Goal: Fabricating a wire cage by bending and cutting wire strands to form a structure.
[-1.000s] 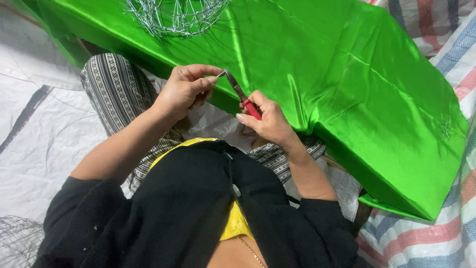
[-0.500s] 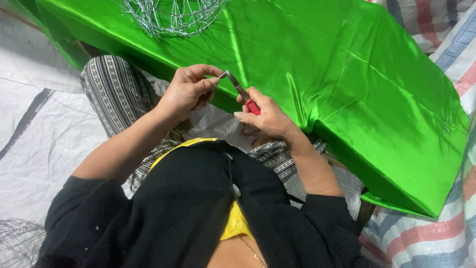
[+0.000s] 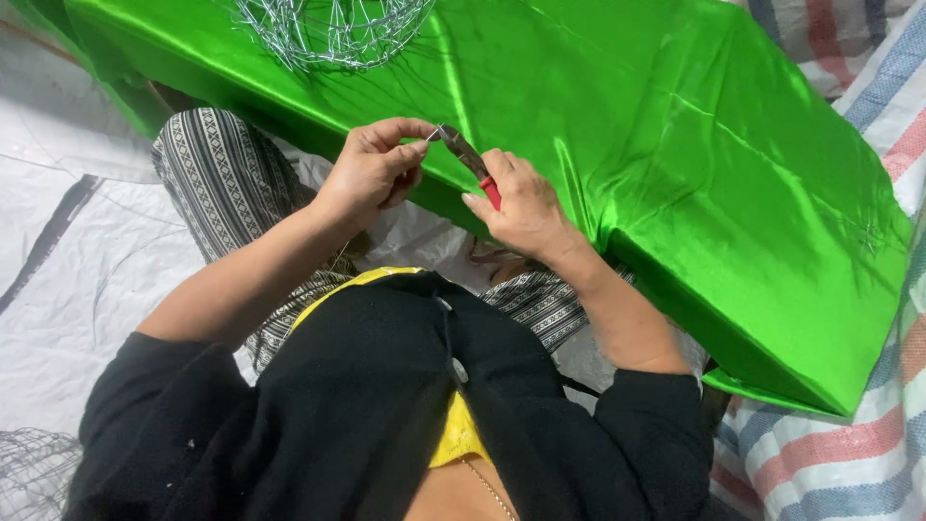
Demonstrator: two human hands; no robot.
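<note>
My right hand grips red-handled pliers, whose dark jaws point up and left. My left hand pinches a short piece of thin silver wire at the pliers' jaws. Both hands hover at the near edge of a low table draped in shiny green cloth. A woven ball of silver wire mesh rests on the cloth at the top, apart from both hands.
I sit on a white plastic sheet, my knee in patterned trousers under the table edge. A striped red, white and blue tarp lies at the right. More wire mesh shows at the bottom left corner.
Both hands have stayed at the table edge; the pliers' jaws and my left fingers shifted slightly while working the wire.
</note>
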